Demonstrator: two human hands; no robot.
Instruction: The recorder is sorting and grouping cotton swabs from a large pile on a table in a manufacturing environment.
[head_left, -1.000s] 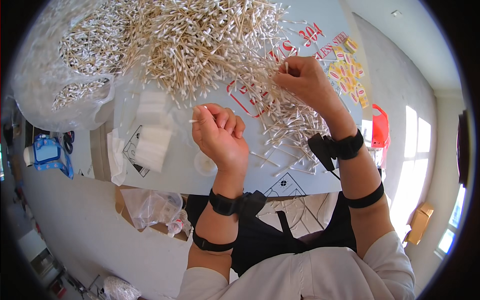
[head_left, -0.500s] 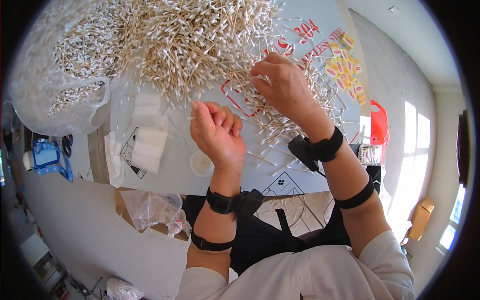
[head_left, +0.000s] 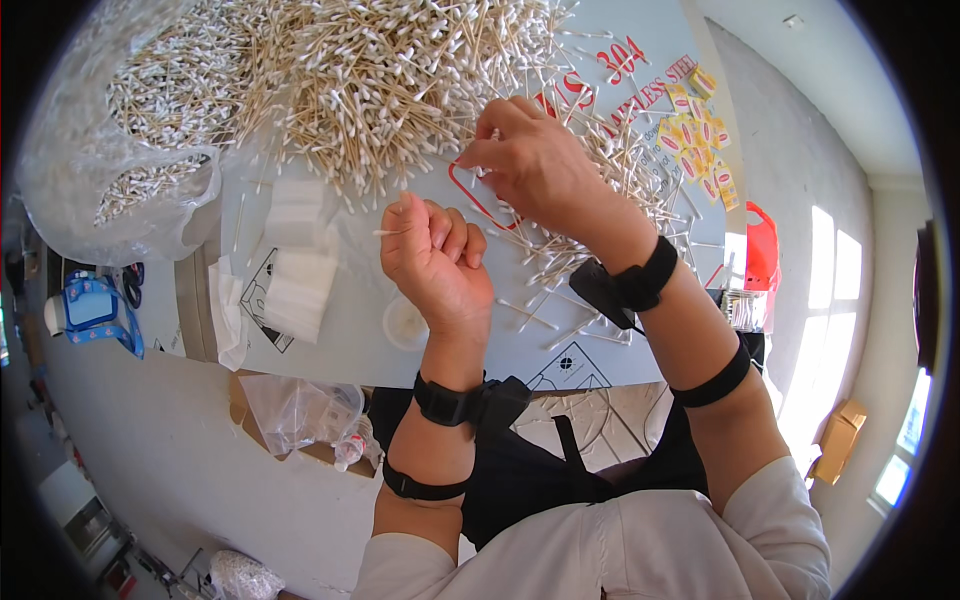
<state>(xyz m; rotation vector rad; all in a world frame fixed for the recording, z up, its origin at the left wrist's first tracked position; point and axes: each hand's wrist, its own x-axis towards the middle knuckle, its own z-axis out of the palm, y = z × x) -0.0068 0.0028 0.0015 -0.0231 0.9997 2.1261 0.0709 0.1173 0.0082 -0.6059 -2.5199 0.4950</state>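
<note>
My left hand is palm up over the table, its fingers curled closed around a cotton swab; one white tip pokes out on the left side. To its upper right, my right hand hangs back up with bent fingers drawn toward the thumb. Whether anything sits between those fingertips is hidden. Just beyond it rises a big heap of cotton swabs with wooden sticks and white tips. A smaller scatter of swabs lies beneath and beside my right wrist.
A clear plastic bag full of swabs stands at far left. White folded pads and a small round clear container lie nearer. Small yellow packets are at right, beside a red bag. An open carton sits below the table's edge.
My right hand has shifted left, toward my left hand. The left hand stays nearly in place, still closed on the cotton swab.
</note>
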